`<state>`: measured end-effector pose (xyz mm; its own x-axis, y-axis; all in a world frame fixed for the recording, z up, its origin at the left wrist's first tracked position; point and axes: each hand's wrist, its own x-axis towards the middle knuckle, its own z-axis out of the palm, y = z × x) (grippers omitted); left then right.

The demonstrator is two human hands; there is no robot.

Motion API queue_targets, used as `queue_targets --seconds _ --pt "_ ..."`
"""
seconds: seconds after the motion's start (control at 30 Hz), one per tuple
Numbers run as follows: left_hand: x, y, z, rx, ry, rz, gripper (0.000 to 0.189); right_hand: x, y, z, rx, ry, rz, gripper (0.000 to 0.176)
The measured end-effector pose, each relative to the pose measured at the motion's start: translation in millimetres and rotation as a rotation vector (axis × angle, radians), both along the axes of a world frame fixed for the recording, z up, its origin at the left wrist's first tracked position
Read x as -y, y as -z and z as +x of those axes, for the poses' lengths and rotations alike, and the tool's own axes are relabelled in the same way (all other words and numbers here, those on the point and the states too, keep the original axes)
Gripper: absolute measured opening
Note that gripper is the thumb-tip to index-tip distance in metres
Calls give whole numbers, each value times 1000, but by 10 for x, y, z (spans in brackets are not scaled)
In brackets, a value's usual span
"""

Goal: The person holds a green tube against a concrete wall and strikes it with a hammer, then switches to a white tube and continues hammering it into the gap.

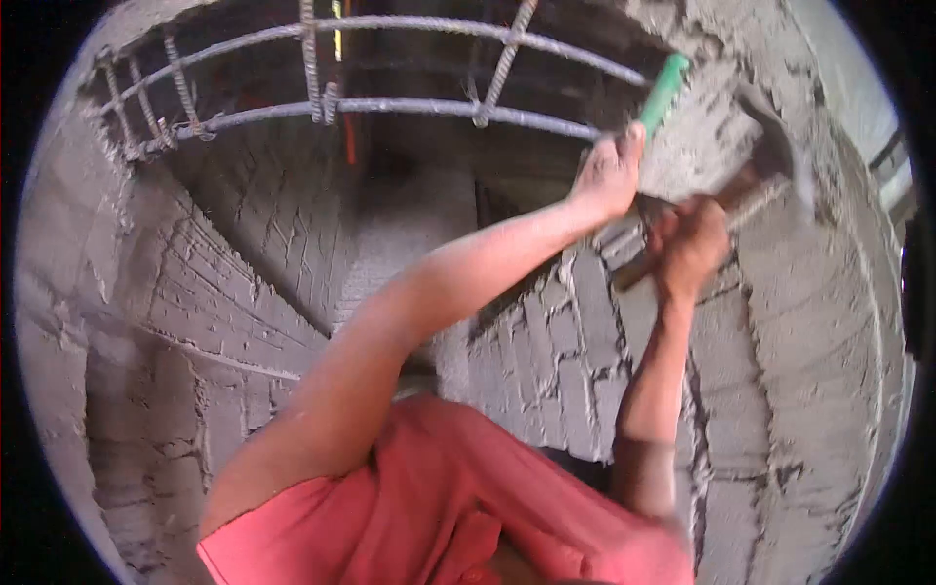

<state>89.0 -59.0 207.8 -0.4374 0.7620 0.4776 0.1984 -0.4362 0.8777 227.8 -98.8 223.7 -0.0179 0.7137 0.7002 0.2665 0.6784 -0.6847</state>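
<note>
My left hand (606, 177) reaches across to the upper right, its fingers closed around a narrow green piece (665, 93) with a bumpy edge. The upper end of that piece lies against the rough cement at the wall's top. What kind of tool or part it is, I cannot make out. Just below and to the right, my right hand (689, 242) is wrapped around the wooden handle of a hammer (756, 190). The hammer's head is raised toward the upper right and smeared by motion. Both hands are close together, near the edge of the opening.
Ribbed steel bars (409, 105) with cross ties span the opening above. Below them is a dark shaft. Brick walls (556, 346) coated in grey cement surround me, with a scored plaster surface (229, 283) at left. A thin yellow strip (337, 34) hangs behind the bars.
</note>
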Motion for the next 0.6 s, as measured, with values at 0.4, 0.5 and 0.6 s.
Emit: queue_targets --seconds 0.4,0.5,0.6 --pt "114 4 35 -13 119 -71 80 -358 96 -32 203 -236 49 47" --pt "112 -64 2 -70 1 -59 81 74 -125 80 -132 -330 51 51" --pt "48 -18 1 -11 121 -48 79 428 -721 321 -622 -863 443 69"
